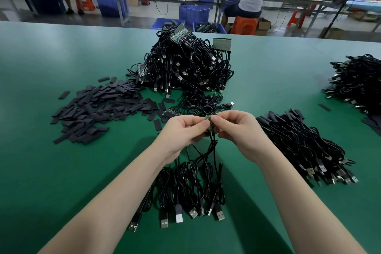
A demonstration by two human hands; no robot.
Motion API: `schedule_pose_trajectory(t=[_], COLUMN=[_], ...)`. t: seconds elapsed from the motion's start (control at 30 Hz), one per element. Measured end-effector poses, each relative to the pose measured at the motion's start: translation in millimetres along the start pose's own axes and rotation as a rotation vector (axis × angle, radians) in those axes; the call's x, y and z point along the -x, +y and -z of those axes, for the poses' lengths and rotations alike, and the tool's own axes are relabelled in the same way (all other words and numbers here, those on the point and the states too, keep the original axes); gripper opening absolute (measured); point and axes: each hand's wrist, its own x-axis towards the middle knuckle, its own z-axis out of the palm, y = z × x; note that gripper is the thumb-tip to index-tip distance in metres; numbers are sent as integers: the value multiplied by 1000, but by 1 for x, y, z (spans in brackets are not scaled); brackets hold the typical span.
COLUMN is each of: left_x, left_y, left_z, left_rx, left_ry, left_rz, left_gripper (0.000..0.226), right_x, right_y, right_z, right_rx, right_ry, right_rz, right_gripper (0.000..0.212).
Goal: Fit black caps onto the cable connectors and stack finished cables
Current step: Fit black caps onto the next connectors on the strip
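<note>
Left hand [181,130] & right hand [237,128] both pinch a small green board [208,118] w/ cables [206,163] hanging; caps pile [97,107] left on table [51,171].

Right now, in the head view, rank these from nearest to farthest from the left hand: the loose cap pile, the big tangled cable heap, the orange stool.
From the left hand:
1. Cap pile, just to its left on the green table.
2. Cable heap, straight ahead, mid-table.
3. Orange stool, beyond the table's far edge, under a seated person.

Both hands [208,130] on connector strip [210,123]
</note>
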Motion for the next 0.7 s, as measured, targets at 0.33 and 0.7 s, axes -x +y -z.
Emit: schedule_pose_trajectory(t=[0.33,0.7], left_x=[0,-15], left_y=[-1,1], left_z=[1,14], left_rx=[169,168], left_ry=[-3,242], left_rz=[83,71], left_gripper=[18,11], right_x=[-1,4], right_y=[3,-13], right_z=[-7,16], right_rx=[-245,-381], right_ry=[-100,351], right_rz=[-37,1], right_gripper=[9,12])
